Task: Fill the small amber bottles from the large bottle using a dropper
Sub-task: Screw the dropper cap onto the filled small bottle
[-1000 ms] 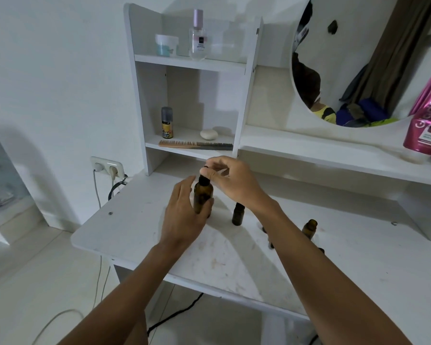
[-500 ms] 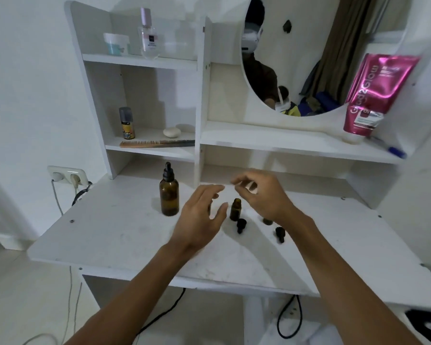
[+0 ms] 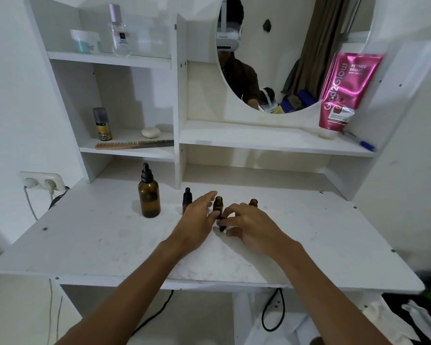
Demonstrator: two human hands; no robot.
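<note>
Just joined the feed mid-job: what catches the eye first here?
Both hands meet at mid-desk: the left hand and right hand close around an open small amber bottle. The large amber bottle, dropper cap on, stands left of them. A bright pink tube leans on the upper right shelf.

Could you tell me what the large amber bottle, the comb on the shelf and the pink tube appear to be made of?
The large amber bottle looks like glossy brown glass, translucent with highlights, though tinted plastic is possible; its dropper cap looks like matte black rubber or plastic. The comb looks like wood, tan and dull. The pink tube looks like metallic-finish plastic, creased and shiny.
</note>
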